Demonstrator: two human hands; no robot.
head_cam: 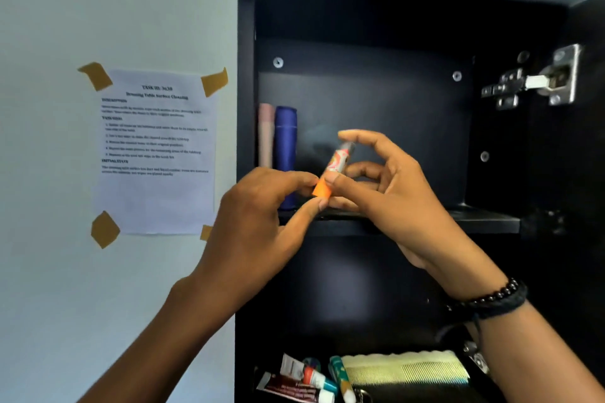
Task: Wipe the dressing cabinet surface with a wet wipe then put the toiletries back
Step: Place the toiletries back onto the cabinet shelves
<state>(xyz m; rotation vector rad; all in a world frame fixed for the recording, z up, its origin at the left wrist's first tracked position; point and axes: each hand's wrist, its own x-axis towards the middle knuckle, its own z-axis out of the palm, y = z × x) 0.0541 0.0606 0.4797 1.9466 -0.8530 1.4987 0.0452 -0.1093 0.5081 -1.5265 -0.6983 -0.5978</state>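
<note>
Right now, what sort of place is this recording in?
Probably a bedroom or bathroom corner at home: a dark wall cabinet with its door open, a comb and toiletry tubes inside below, a blue bottle higher up. The left hand and right hand hold an orange-capped stick.

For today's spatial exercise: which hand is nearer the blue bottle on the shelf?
Left. The left hand overlaps the blue bottle low down; the right hand is further right.
</note>
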